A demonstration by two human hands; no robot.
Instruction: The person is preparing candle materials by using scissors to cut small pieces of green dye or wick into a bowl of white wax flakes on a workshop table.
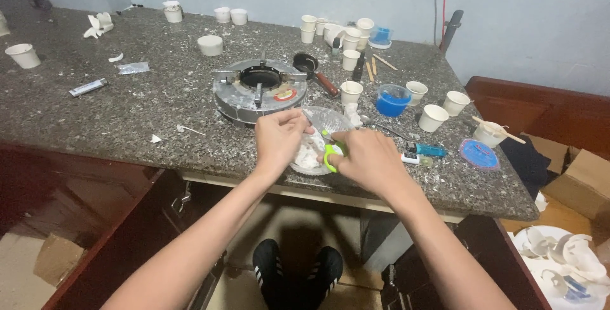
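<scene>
My left hand [277, 139] pinches a white lump [309, 152] over a clear plastic bowl [330, 119] at the near edge of a grey speckled stone counter [127, 107]. My right hand [368, 161] grips green-handled scissors [331, 155], whose blade points up-left toward my left fingers. Both hands meet over the bowl, which holds more white material.
A round metal stove burner [258, 89] stands just behind the bowl. Several white paper cups [434, 118], a blue-filled cup [392, 100], a blue lighter [430, 150], a blue lid [479, 154] and wooden sticks lie to the right. Cardboard box [584, 180] and broken white shells [565, 256] are on the floor.
</scene>
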